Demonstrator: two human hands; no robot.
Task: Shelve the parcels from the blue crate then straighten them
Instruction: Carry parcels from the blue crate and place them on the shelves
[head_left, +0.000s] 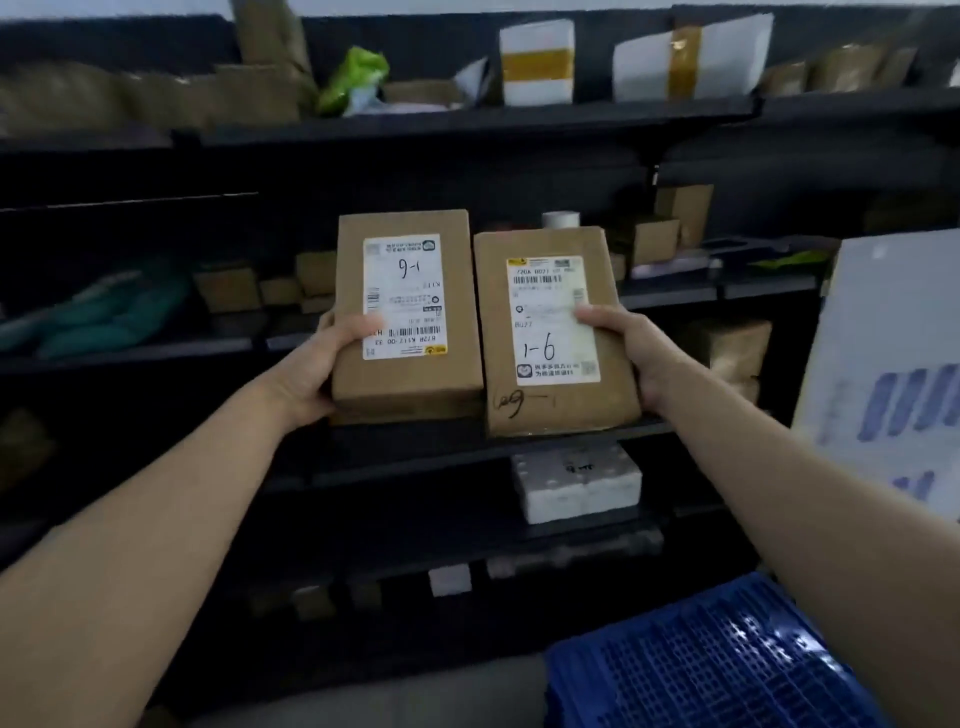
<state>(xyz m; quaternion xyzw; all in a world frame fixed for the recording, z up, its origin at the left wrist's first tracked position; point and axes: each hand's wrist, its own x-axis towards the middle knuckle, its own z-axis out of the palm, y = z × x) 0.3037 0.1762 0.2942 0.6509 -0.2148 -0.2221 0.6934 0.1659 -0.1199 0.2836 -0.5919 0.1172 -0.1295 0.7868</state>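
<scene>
Two brown cardboard parcels stand side by side on the front edge of a dark shelf (519, 441). The left parcel (457, 312) carries a white label turned upside down. The right parcel (493, 332) has an upright label marked "1-6" and leans slightly. My left hand (317, 369) grips the left parcel at its lower left edge, thumb on the front. My right hand (631, 348) grips the right parcel at its right edge, thumb on the label. The blue crate (701, 665) sits at the bottom right, below my right forearm.
Dark shelving fills the view, with several brown boxes, white taped packages (537, 62) and a green bag (353, 78) on upper shelves. A white foam box (576, 486) lies one shelf below. A white board with blue marks (893, 364) stands at the right.
</scene>
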